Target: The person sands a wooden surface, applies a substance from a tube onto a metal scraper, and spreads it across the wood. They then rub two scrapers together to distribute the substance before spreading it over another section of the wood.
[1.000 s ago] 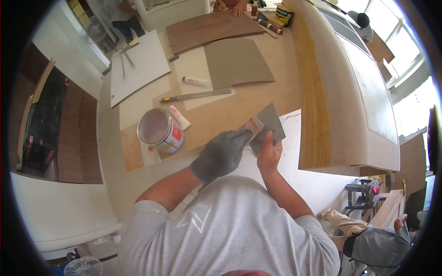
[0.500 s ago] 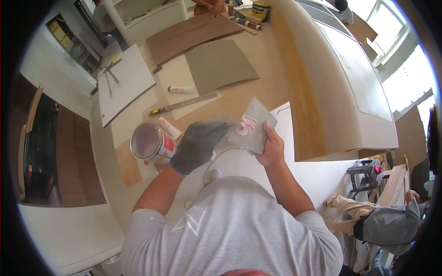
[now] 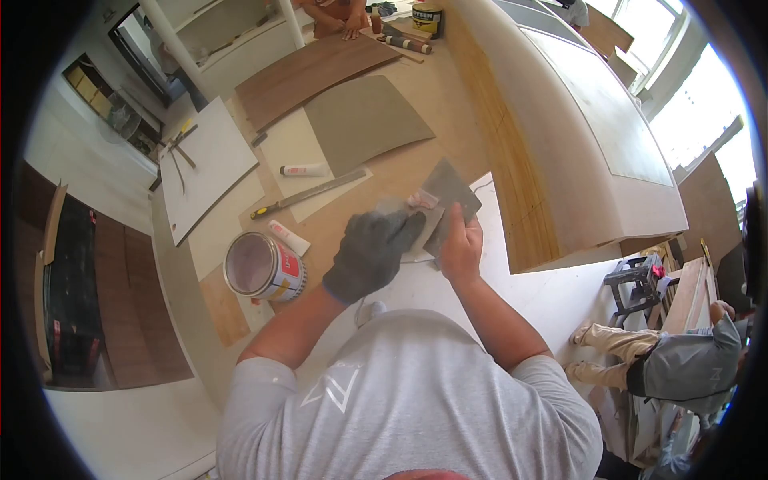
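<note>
My right hand, bare, grips a flat grey metal plate by its lower edge, thumb on top. A smear of pink putty lies on the plate. My left hand, in a dark grey glove, is closed on a scraper whose thin blade is against the plate; its handle is hidden by the glove and its outline is blurred. Left of the glove stands an open can with pinkish contents. Beside it lies a white tube with a red label.
A long flat tool with a yellow handle, another tube, a grey-green sheet and a brown panel lie on the table. A curved cabinet piece stands at right. Co-workers are at the far end and lower right.
My left hand has moved slightly right and down, bringing the scraper over the plate. The pink putty looks more gathered and partly covered. My view has shifted a little.
</note>
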Available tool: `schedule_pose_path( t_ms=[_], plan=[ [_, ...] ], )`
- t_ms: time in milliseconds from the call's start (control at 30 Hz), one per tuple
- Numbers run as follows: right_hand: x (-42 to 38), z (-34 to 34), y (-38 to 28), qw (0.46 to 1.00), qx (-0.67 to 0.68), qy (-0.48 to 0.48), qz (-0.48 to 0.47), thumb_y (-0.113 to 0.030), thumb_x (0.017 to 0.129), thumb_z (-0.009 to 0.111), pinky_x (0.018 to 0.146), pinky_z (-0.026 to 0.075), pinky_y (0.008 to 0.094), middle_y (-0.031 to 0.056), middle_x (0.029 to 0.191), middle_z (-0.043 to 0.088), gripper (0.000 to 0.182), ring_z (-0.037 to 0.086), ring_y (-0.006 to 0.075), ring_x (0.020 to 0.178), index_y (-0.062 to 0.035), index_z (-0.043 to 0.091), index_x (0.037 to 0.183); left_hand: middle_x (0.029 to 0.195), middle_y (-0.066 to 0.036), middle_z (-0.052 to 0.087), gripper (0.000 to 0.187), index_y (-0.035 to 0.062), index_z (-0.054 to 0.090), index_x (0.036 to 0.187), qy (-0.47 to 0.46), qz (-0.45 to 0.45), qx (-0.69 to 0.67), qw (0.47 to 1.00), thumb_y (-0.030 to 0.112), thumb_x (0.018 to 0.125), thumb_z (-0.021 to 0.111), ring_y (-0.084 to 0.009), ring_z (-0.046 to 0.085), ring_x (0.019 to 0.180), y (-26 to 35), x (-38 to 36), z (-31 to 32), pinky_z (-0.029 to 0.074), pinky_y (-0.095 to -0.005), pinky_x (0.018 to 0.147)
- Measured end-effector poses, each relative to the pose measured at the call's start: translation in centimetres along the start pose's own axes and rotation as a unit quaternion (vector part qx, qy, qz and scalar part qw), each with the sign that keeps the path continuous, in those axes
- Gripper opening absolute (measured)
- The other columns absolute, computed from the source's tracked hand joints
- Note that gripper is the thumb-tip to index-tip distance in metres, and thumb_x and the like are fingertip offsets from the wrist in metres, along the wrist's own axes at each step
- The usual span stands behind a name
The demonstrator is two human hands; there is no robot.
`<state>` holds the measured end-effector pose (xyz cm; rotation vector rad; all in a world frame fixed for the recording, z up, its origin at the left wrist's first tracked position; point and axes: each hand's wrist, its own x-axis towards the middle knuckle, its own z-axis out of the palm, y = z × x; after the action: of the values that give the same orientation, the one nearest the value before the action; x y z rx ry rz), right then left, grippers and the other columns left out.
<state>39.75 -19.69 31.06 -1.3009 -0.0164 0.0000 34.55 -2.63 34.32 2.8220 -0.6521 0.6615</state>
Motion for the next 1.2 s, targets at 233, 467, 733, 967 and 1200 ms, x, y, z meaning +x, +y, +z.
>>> schedule_pose_path(
  t_ms=[233,467,733,967,1200],
  plan=[
    [-0.3,-1.8,0.5,0.974,-0.205,-0.074,0.055,-0.033,0.105,0.051,0.097,0.045,0.0434,0.026,0.111,0.065,0.048,0.061,0.0343,0.109,0.0084,0.055,0.129,0.114,-0.014,0.071,0.039,0.0021,0.06,0.131,0.12,-0.077,-0.344,0.928,0.007,0.093,0.058,-0.0201,0.068,0.103,-4.5,4.1,-1.7,0.051,-0.0307,0.091],
    [1.9,-4.4,2.4,0.881,0.298,-0.169,0.325,-0.023,0.101,0.054,0.094,0.056,0.0438,0.0167,0.121,0.066,0.039,0.069,0.0308,0.105,0.0027,0.055,0.13,0.106,-0.009,0.069,0.033,-0.0024,0.065,0.122,-0.028,-0.315,-0.625,0.714,0.021,0.099,0.06,-0.0154,0.062,0.101,-4.2,2.9,2.1,0.051,-0.0287,0.088],
    [1.0,-6.1,2.0,0.884,0.348,-0.166,0.266,-0.025,0.101,0.053,0.098,0.054,0.0457,0.0165,0.128,0.062,0.046,0.065,0.0297,0.114,0.0003,0.048,0.139,0.105,-0.02,0.069,0.039,-0.0018,0.067,0.112,-0.144,-0.243,-0.427,0.859,0.033,0.097,0.06,-0.0249,0.065,0.097,-5.7,1.2,3.2,0.052,-0.0339,0.085],
    [1.7,-5.3,-1.6,0.953,0.258,-0.02,0.157,-0.025,0.101,0.055,0.095,0.054,0.0448,0.0136,0.13,0.057,0.047,0.063,0.0287,0.114,-0.0043,0.044,0.141,0.119,-0.02,0.065,0.03,0.0033,0.061,0.124,0.144,-0.181,-0.429,0.873,0.019,0.099,0.057,-0.0338,0.064,0.109,-2.2,2.3,1.6,0.051,-0.043,0.097],
    [1.0,-4.2,-1.3,0.953,0.26,0.058,0.144,-0.024,0.099,0.058,0.09,0.056,0.0421,0.0122,0.128,0.058,0.046,0.063,0.0268,0.112,-0.006,0.046,0.14,0.12,-0.018,0.062,0.041,0.0096,0.056,0.14,0.07,-0.094,-0.316,0.941,0.017,0.1,0.057,-0.0358,0.064,0.107,1.2,2.2,1.6,0.055,-0.0423,0.088]
  ],
)
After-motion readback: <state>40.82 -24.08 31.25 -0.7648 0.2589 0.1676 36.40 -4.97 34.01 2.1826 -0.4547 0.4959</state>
